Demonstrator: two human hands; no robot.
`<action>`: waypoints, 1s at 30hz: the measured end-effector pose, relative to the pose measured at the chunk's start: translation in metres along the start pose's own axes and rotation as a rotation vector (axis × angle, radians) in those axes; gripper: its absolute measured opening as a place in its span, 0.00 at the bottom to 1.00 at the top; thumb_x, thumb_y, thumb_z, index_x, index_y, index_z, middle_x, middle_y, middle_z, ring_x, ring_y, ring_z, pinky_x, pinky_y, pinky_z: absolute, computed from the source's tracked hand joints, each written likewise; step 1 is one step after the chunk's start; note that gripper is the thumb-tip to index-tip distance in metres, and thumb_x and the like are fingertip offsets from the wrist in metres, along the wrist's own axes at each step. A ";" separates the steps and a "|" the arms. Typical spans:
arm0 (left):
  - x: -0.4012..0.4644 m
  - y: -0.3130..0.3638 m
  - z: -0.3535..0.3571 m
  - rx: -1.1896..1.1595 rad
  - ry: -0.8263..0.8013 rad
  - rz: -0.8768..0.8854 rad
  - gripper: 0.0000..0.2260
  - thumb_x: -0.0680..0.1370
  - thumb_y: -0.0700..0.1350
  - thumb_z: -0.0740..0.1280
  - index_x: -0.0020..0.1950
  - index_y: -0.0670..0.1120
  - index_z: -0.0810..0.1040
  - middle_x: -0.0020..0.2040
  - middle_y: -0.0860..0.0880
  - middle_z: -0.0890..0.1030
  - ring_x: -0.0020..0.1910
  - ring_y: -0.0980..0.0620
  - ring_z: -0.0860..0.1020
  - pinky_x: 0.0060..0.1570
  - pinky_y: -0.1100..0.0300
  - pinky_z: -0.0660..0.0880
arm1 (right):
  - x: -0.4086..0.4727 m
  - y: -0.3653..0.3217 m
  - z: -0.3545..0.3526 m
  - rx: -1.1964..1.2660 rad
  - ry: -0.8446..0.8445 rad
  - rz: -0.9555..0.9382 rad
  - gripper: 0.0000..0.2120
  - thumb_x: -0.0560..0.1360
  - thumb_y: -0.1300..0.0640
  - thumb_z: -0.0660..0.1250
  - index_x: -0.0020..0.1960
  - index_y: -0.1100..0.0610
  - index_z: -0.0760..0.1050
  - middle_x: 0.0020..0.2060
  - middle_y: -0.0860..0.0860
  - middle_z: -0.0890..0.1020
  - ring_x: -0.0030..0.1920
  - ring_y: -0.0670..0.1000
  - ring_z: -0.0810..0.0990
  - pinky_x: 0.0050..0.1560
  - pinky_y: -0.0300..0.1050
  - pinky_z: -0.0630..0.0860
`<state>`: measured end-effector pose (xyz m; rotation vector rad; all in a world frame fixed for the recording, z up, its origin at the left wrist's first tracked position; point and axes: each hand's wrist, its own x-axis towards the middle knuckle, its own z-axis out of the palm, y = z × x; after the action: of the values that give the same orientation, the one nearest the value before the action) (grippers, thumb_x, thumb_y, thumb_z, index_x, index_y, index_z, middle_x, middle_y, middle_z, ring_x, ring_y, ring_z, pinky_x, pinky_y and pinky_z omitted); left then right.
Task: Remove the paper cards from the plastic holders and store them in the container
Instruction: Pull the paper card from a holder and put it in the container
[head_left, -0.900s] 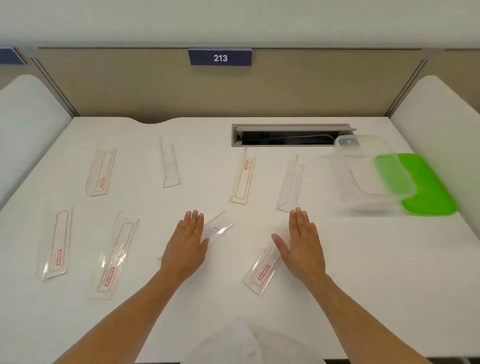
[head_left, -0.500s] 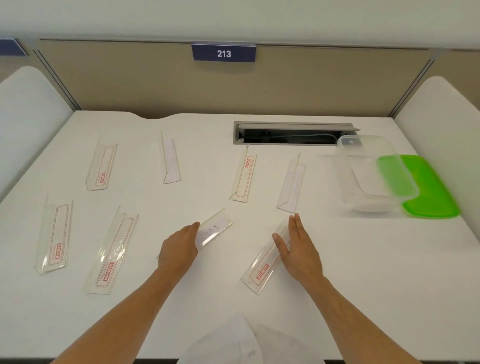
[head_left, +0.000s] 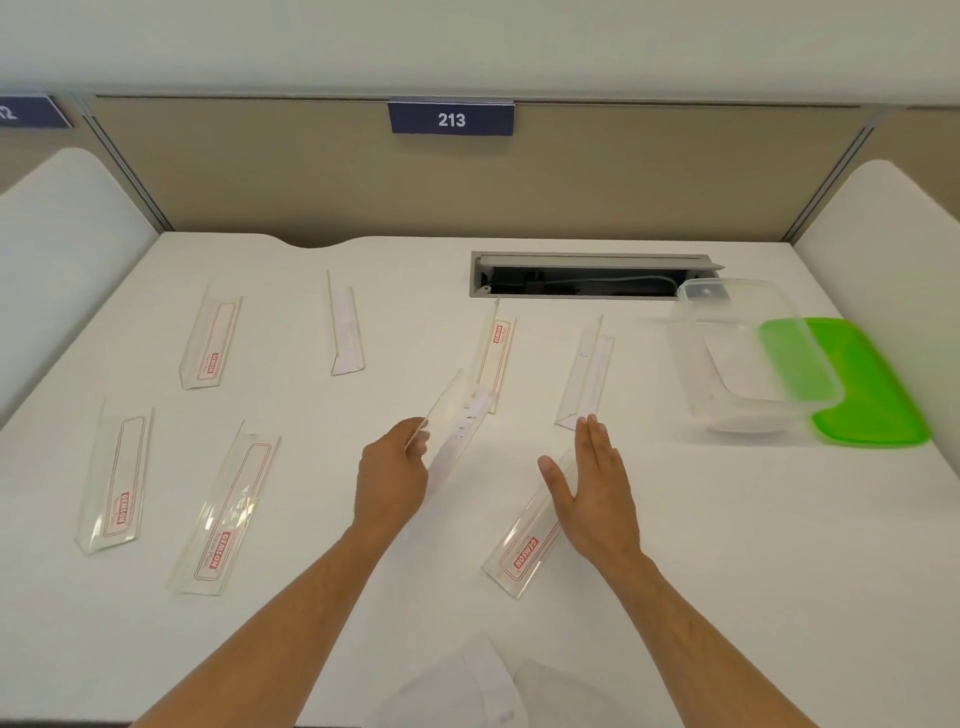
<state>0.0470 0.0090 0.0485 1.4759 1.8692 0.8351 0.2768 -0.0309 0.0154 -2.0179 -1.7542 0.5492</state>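
Note:
Several clear plastic holders with red-printed paper cards lie scattered on the white desk (head_left: 727, 519). My left hand (head_left: 390, 478) grips one clear holder (head_left: 457, 421) and has it tilted up off the desk, a white card inside. My right hand (head_left: 597, 488) is held edge-on with straight fingers, over the far end of another holder (head_left: 524, 545) that lies flat. A clear plastic container (head_left: 748, 358) stands at the right, partly on its green lid (head_left: 872, 384).
Other holders lie at the left (head_left: 114, 478), (head_left: 226, 512), (head_left: 210, 340), and further back (head_left: 345, 330), (head_left: 496, 353), (head_left: 589, 376). An open cable slot (head_left: 587, 275) sits at the back. Partition panels close the desk on three sides.
My left hand went from lying flat to gripping the holder and lifting it upright. My right hand turned from flat on the desk to edge-on.

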 end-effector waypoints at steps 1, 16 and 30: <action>0.000 0.004 0.002 -0.108 -0.016 -0.066 0.15 0.80 0.35 0.59 0.63 0.44 0.78 0.52 0.49 0.83 0.50 0.52 0.81 0.55 0.58 0.76 | 0.000 -0.006 -0.003 0.043 -0.001 -0.002 0.37 0.78 0.34 0.46 0.80 0.53 0.43 0.79 0.47 0.47 0.78 0.44 0.44 0.76 0.42 0.42; -0.018 0.064 0.014 -0.931 -0.113 -0.412 0.10 0.81 0.35 0.59 0.58 0.46 0.74 0.51 0.43 0.84 0.43 0.49 0.83 0.40 0.57 0.80 | -0.015 -0.056 -0.012 0.920 -0.526 0.158 0.41 0.65 0.34 0.74 0.72 0.49 0.66 0.54 0.52 0.82 0.55 0.52 0.83 0.61 0.55 0.78; -0.010 0.062 0.018 -0.953 -0.140 -0.333 0.31 0.73 0.58 0.70 0.71 0.46 0.65 0.52 0.47 0.84 0.56 0.44 0.81 0.50 0.49 0.79 | -0.009 -0.010 -0.046 0.802 -0.551 0.139 0.32 0.66 0.48 0.79 0.67 0.40 0.71 0.52 0.53 0.81 0.54 0.50 0.82 0.59 0.48 0.79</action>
<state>0.0998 0.0122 0.0868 0.5898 1.2445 1.1764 0.2927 -0.0409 0.0596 -1.4728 -1.2992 1.6654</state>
